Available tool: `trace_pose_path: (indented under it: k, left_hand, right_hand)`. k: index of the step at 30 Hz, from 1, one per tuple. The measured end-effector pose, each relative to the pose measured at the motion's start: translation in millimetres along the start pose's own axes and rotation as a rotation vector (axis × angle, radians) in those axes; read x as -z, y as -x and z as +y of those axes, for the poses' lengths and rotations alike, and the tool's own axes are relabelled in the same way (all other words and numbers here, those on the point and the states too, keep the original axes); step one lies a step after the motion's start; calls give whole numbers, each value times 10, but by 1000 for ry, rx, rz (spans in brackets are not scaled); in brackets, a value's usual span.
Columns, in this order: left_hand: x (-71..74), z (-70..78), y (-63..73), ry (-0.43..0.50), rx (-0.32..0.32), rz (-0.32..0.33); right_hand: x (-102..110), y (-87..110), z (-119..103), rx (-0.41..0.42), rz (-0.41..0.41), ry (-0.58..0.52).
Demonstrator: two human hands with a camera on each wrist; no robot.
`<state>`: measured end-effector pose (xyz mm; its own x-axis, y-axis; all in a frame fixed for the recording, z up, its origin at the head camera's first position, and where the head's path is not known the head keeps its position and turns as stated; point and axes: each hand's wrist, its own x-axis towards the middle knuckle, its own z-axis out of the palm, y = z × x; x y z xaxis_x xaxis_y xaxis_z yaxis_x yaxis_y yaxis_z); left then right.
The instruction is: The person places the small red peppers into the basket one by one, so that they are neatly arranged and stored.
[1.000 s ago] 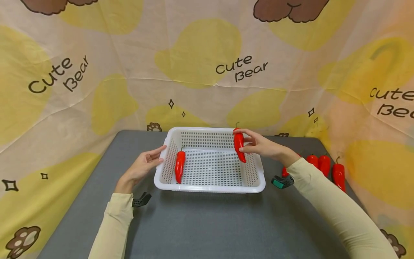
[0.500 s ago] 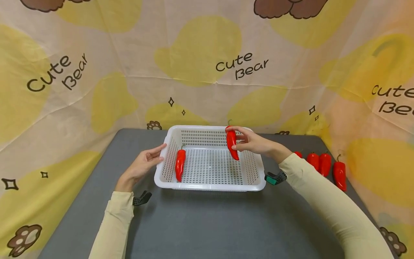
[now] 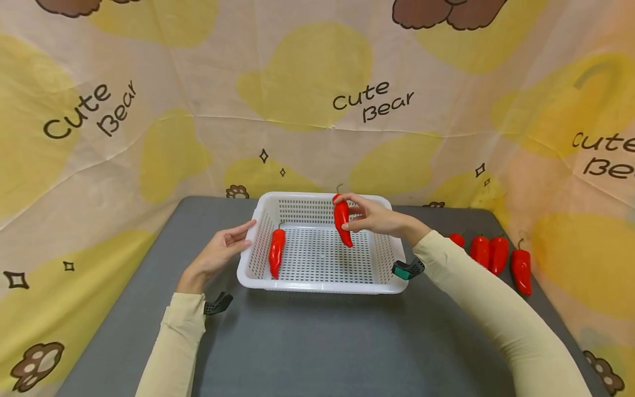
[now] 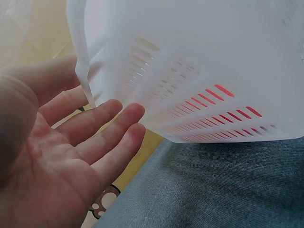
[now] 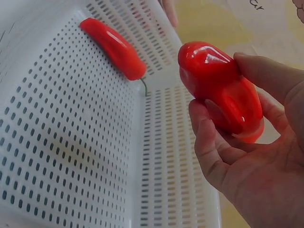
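Note:
A white perforated plastic basket (image 3: 322, 287) stands on the grey table. My left hand (image 3: 218, 255) is at its left end, with straight fingers touching the rim; the left wrist view shows this hand's fingers (image 4: 102, 124) beside the outer wall. Above the basket floor, my right hand (image 3: 374, 218) holds a long red pepper (image 3: 342, 220) between thumb and fingers, its stem up and tip down. The right wrist view has this held pepper (image 5: 221, 90) close up. Another red pepper (image 3: 276, 253) lies inside the basket along the left side, its green stem (image 5: 144, 86) toward the far wall.
Several more red peppers (image 3: 521, 270) lie on the table at the right, partly hidden by the right sleeve (image 3: 476, 292). A patterned cloth (image 3: 307, 82) hangs behind the table and along its sides. Grey tabletop (image 3: 307, 342) lies in front of the basket.
My right hand has carried its pepper leftward, from near the basket's right wall toward the middle. The left hand, the basket and the pepper lying in it have stayed in place.

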<state>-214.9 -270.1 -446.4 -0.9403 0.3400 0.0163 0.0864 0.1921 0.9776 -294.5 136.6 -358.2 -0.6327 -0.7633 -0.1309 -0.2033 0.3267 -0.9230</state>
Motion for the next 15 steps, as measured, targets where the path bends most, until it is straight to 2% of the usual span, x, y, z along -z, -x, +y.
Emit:
trace_pose_path:
  k: [8, 15]
  left_hand:
    - [-9, 7, -1, -11, 8, 3]
    - [-13, 5, -5, 4, 4, 1]
  right_hand:
    - [-99, -147, 3, -12, -42, 8]
    - [-180, -243, -27, -36, -26, -18]
